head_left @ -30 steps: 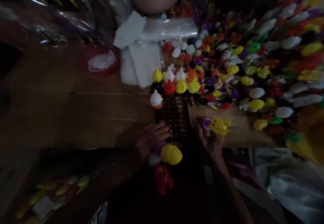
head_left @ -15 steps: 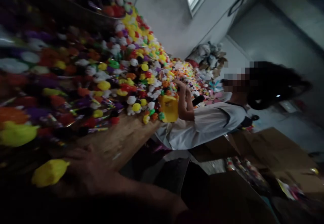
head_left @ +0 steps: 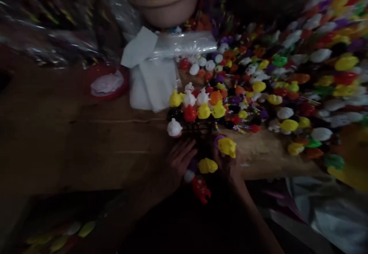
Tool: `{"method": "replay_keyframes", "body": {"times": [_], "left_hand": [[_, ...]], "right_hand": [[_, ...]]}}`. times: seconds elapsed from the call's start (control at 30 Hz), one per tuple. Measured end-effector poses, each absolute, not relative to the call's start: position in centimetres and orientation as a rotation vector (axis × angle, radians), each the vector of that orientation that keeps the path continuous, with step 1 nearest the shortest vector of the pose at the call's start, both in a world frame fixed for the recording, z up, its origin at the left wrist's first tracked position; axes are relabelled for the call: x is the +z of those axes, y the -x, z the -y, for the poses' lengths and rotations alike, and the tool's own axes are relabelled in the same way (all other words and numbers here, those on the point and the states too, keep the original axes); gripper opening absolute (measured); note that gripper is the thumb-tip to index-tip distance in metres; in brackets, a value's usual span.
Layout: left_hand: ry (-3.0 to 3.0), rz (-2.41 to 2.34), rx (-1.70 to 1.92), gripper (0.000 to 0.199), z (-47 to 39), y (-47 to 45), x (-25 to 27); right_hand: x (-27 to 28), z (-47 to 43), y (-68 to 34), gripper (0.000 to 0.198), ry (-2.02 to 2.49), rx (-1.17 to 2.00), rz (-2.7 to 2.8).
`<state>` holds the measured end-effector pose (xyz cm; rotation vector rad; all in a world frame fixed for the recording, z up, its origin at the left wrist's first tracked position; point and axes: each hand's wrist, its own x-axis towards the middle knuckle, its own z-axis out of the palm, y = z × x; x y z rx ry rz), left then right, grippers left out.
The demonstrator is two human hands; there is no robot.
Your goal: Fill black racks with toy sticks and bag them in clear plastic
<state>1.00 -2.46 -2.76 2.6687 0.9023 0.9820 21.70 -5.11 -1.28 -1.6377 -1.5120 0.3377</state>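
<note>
The right hand (head_left: 232,166) grips a small toy (head_left: 227,147), its purple end by the fingers and its knobbly yellow body pointing away from the left hand (head_left: 177,162). The left hand's fingers stretch forward; by its palm side lie a smooth, rounded yellow toy (head_left: 208,166) and, nearer the body, a glossy red one (head_left: 201,189) with stubby legs (shadow hides the palm, so I cannot tell whether it grips them).

The view is back on the table (head_left: 123,137) after a turn to the right, and the hands sit closer together than a second ago; this seems to bring the toys within reach of both.

Just ahead of the hands is a black grid (head_left: 198,128), rigid and open, with shiny figures crowded along its far side; a white one (head_left: 174,127) stands nearest the left hand's fingertips. Beyond the left hand lie crinkly clear bags (head_left: 153,87) and a round red dish (head_left: 125,87) of paper. Beyond the right hand spreads a mixed heap (head_left: 285,113) of bright toys.
</note>
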Motion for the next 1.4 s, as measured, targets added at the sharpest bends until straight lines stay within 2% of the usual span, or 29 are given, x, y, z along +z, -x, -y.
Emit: {"method": "replay_keyframes", "body": {"times": [0.17,0.33,0.53,0.63,0.83,0.93,1.0,1.17,1.4], "left_hand": [[-2.639,-0.892,0.869,0.04,3.0,-2.0,-1.8],[-2.643,-0.896,0.832,0.04,3.7,-1.8,-1.2],[-2.662,-0.903,0.844,0.04,4.1,-2.8,-0.4],[-2.594,-0.876,0.837,0.041,4.3,-2.8,-0.6],[-2.465,-0.86,0.767,0.043,4.3,-2.1,-1.0],[-2.421,-0.838,0.784,0.046,4.5,-2.0,-1.2],[-2.425,-0.81,0.815,0.047,4.6,-2.0,-1.1],[-2.469,-0.781,0.825,0.047,4.4,-2.1,-0.7],[-2.341,-0.832,0.735,0.043,5.3,-1.7,-2.6]], "right_hand": [[0.3,4.4,-22.3,0.028,1.655,0.064,1.582],[1.4,4.4,-22.9,0.022,1.597,0.11,1.743],[1.2,5.1,-23.8,0.029,1.715,-0.027,2.022],[2.8,5.1,-24.2,0.031,1.658,0.091,2.057],[7.4,3.1,-22.5,0.019,1.528,0.392,1.762],[8.6,2.2,-21.1,0.022,1.499,0.611,1.804],[8.9,1.8,-20.3,0.023,1.5,0.593,1.846],[8.6,1.2,-19.0,0.026,1.582,0.31,1.87],[8.1,1.2,-17.4,0.015,1.773,0.417,1.919]]}}
